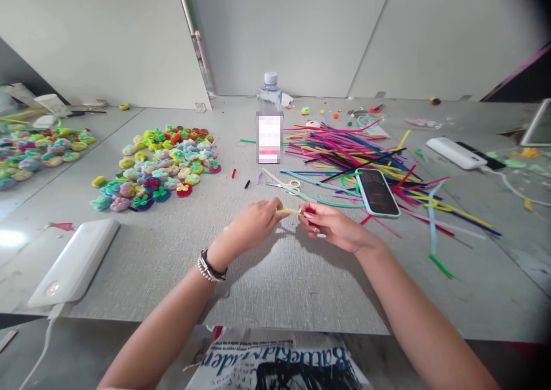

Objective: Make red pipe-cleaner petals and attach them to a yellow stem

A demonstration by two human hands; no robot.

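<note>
A pale yellow pipe cleaner (pixel 287 211) stretches between my two hands above the front of the table. My left hand (pixel 253 224) is closed, pinching one end of it between thumb and fingers. At its other end, the fingertips of my right hand (pixel 331 224) are pinched together, with a small red fuzzy piece (pixel 309 212) showing among them. How the red piece and the yellow strip meet is hidden by the fingers. Just beyond the hands lie white-handled scissors (pixel 293 188) and short red (pixel 233 173) and black (pixel 247 184) pipe cleaner pieces.
A heap of colourful pipe cleaners (pixel 340 154) spreads to the right, with a phone (pixel 377 192) lying on it. Several fuzzy flower-like pieces (pixel 170 160) are piled at left. Another phone (pixel 270 137) leans by a bottle (pixel 271 94). White power banks (pixel 77 261) sit at both sides.
</note>
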